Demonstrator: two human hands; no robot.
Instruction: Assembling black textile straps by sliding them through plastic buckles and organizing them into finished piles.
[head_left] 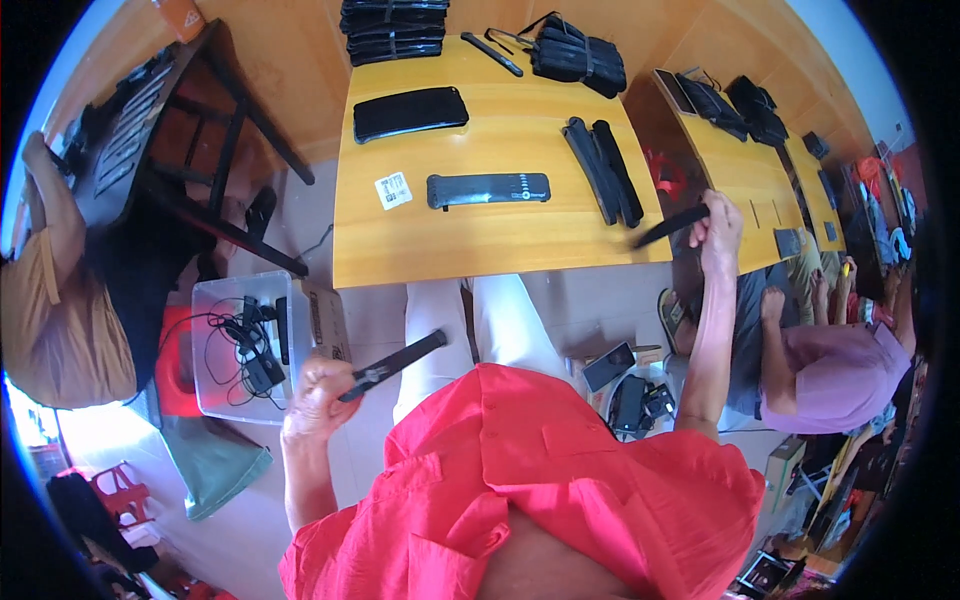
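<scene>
My left hand is closed on the end of a flat black strip with pale marks near the grip, held off the table in front of my lap. At the table's right edge, my right hand grips a second dark strip, slightly blurred. On the yellow table lies a wider black strip with light print. Right of it rest two narrow black strips side by side. A small white printed card lies left of the printed strip.
Farther back on the table are a flat black bundle, a tied black stack and a banded black bundle. A clear bin of cables stands at my left. Another person in a pink shirt sits at my right.
</scene>
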